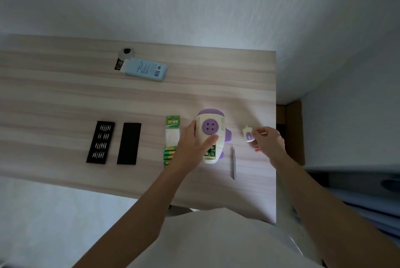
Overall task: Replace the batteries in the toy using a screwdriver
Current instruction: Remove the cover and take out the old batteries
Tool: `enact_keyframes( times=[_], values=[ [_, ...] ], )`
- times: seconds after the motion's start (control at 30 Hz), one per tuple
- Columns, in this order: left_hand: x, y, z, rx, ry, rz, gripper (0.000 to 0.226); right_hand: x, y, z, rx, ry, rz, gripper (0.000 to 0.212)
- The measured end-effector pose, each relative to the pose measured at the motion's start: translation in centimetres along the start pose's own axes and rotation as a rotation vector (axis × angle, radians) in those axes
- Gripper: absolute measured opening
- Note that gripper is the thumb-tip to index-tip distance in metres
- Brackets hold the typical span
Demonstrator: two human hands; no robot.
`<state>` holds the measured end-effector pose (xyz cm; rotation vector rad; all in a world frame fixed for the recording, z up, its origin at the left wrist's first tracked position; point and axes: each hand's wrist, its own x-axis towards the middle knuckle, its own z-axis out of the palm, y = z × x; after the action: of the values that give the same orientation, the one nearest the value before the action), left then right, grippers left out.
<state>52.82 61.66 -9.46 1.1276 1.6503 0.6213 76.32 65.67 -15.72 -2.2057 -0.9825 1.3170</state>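
Head view, our items: toy on table, gripped by our left hand; cover pinched in our right hand; screwdriver lying beside toy.

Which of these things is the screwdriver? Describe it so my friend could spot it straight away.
Start at the wooden table and go to its near right corner. Between the white and purple toy and the right hand holding a small cover lies the screwdriver. It is the only thin grey stick, far slimmer than the green batteries on the toy's other side.
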Motion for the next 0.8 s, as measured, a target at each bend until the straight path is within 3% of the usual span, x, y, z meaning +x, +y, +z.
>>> enact_keyframes(
  times=[0.2, 0.37, 0.5, 0.63, 0.73, 0.8],
  values=[
    [0.8, -0.8, 1.0, 0.06, 0.014, -0.035, 0.087, -1.8, 1.4, -0.9, -0.148, 0.084, -0.068, 0.012],
    [0.6, -0.3, 0.7, -0.02, 0.02, -0.046, 0.07, -5.0, 1.1, -0.4, -0.128, 0.119, -0.217, 0.009],
    [-0.4, 1.9, -0.5, -0.283, 0.043, -0.109, 0.039, -7.5, -0.4, 1.2, -0.03, 0.046, -0.206, 0.007],
    [-1.2, 4.2, -2.1, -0.53, 0.022, -0.133, 0.034, -9.9, -3.4, 2.9, 0.255, -0.081, -0.048, 0.018],
    [-1.8, 6.2, -3.2, -0.635, -0.031, -0.1, 0.034, -12.1, -6.2, 4.0, 0.745, -0.269, 0.118, 0.028],
    [-2.1, 7.3, -3.8, -0.683, -0.056, -0.071, 0.042, -13.3, -7.8, 4.3, 1.009, -0.405, 0.124, 0.03]
  ],
)
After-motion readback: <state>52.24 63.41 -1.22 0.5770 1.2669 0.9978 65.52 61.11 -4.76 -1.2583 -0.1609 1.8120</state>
